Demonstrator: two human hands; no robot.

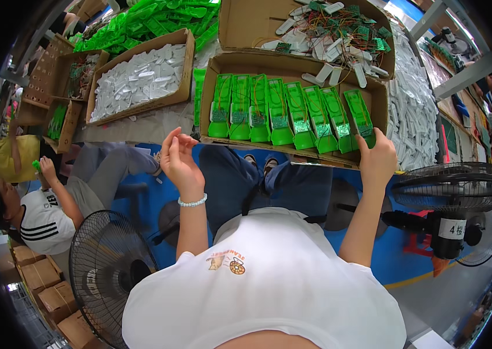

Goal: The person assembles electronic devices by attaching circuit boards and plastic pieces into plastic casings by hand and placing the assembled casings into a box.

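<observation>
A row of several green plastic housings [259, 107] with small circuit boards and wires inside stands in a shallow cardboard box [298, 63] at the table's near edge. My right hand [378, 156] is at the box's near right corner, its thumb and fingers closed around the lower end of the rightmost green housing [358, 113]. That housing sits slightly apart from the others. My left hand [182, 161], with a light beaded bracelet at the wrist, hovers off the box's near left corner. Its fingers are loosely bent and apart, with nothing seen in them.
Behind is a carton of wired circuit boards [339, 41] and white pieces. A box of white plastic parts [138, 81] and heaped green shells [147, 23] lie left; more white parts [411, 104] lie right. Fans [109, 256] flank me; a co-worker [48, 209] sits left.
</observation>
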